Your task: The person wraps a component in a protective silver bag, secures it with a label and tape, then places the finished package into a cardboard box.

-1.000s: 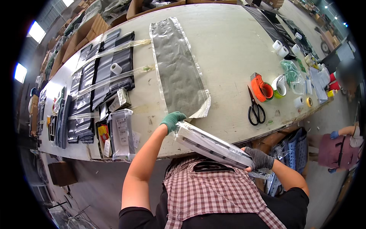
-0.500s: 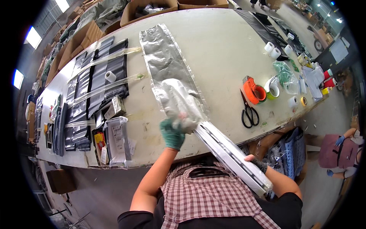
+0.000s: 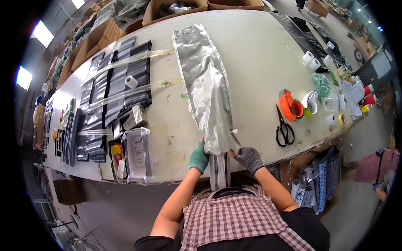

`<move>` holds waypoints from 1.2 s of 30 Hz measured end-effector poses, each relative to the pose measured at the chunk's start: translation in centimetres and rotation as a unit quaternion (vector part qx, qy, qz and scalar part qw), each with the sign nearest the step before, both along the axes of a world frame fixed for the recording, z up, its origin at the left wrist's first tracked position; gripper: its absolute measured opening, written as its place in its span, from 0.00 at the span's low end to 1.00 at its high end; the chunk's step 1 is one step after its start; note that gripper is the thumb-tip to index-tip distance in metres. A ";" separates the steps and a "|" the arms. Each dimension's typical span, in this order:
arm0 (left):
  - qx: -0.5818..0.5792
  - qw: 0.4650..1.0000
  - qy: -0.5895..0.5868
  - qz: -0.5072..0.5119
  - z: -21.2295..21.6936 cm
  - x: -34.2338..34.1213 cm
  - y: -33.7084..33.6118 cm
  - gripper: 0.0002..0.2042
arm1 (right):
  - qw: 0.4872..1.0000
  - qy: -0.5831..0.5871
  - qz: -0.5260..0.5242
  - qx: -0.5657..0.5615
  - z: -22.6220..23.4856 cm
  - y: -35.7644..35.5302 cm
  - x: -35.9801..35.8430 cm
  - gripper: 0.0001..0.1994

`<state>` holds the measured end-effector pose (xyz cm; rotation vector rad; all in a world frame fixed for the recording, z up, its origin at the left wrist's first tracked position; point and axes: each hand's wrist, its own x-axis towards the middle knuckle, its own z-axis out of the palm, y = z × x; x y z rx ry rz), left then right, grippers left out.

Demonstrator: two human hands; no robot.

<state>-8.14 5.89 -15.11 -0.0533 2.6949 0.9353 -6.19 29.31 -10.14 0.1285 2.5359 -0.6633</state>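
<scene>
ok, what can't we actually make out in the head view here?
- Long flat item: its far part is inside the silver bag, its near end behind the person's head.
- Left hand and right hand: gloves and bag hide the fingertips.
- Small items past the scissors: too small, bent by the fisheye rim.

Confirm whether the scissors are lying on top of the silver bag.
No, the black scissors lie on the bare table, apart from the silver bag and to its right, beside the orange tape dispenser.

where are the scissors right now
In the head view the scissors lie on the table, right of the silver bag, just below the orange tape dispenser.
</scene>
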 end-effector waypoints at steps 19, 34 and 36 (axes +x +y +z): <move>0.125 0.989 -0.050 -0.055 2.1 -0.9 -2.7 0.14 | 0.911 -0.018 -0.051 -0.409 -0.1 0.2 -1.4 0.11; 0.256 0.893 0.183 0.322 12.0 1.5 -29.5 0.06 | 0.976 -0.120 0.157 -0.094 2.0 4.7 1.3 0.18; -0.149 0.896 0.244 0.339 12.1 1.1 -36.6 0.07 | 0.981 -0.031 0.191 0.010 3.0 2.7 0.2 0.17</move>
